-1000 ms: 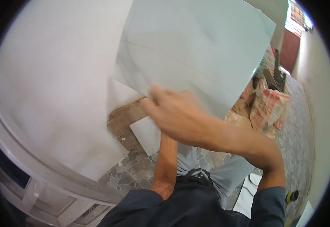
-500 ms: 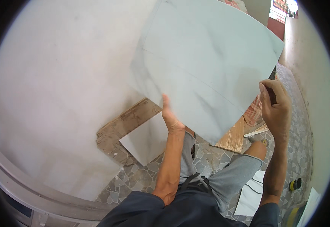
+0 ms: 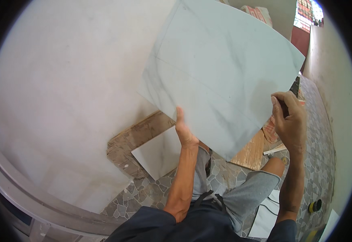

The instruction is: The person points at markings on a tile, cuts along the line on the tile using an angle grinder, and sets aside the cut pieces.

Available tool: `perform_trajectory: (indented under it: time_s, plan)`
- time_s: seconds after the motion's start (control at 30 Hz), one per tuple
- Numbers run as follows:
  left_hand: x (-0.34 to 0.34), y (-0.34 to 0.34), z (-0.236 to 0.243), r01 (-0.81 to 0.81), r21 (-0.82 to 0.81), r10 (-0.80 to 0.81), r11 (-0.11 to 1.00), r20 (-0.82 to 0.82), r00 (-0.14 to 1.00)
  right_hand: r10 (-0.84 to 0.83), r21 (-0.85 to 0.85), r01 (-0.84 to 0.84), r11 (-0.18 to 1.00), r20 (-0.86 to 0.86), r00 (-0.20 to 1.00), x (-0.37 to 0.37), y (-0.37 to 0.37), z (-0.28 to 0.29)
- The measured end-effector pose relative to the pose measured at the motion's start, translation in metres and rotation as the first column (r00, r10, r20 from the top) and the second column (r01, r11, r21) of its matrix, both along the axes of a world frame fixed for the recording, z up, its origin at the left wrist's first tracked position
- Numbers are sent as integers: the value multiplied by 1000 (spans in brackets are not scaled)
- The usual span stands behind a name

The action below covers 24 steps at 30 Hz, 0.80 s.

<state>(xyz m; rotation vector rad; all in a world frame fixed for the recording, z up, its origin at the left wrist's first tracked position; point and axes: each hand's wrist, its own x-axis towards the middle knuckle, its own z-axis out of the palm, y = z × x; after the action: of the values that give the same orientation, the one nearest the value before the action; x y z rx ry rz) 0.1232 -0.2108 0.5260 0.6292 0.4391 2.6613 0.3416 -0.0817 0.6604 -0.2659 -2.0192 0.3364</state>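
A large pale, grey-veined tile (image 3: pixel 220 68) with a thin line across it is held tilted before me. My left hand (image 3: pixel 186 131) grips its lower-left edge, thumb on the face. My right hand (image 3: pixel 289 119) is closed in a pinch at the right edge, fingertips over the face; whether anything is between them is hidden. Behind, at lower left, a smaller pale tile (image 3: pixel 156 152) leans on a stained brown board (image 3: pixel 123 149) against the white wall (image 3: pixel 63 72).
A wooden board (image 3: pixel 248 151), printed sacks (image 3: pixel 256 14), a white strip with black cords (image 3: pixel 260 220) and a yellow-black roll (image 3: pixel 315 205) lie right or behind. A metal frame (image 3: pixel 42 201) curves along the lower left. The floor (image 3: pixel 123 201) has grey crazy-paving patterning.
Since a second ago my right hand has moved from across the tile's middle to its right edge. The tile has shifted right and down, and my gripping left hand has come into view.
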Motion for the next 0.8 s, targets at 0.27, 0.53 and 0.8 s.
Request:
perform_trajectory:
  time_s: [0.27, 0.53, 0.8]
  plan:
    - [12, 0, 6, 1, -3, -1, 1000, -23, 1000, 65, 291, -145, 946, 268, 961, -107, -16, 102]
    - [21, -7, 4, -31, -88, 40, 996, 105, 994, -108, 288, -3, 958, 369, 923, -204, -20, 202]
    - [16, -14, -2, -65, -75, 71, 995, 77, 994, -75, 230, -24, 973, 410, 909, -209, -22, 208]
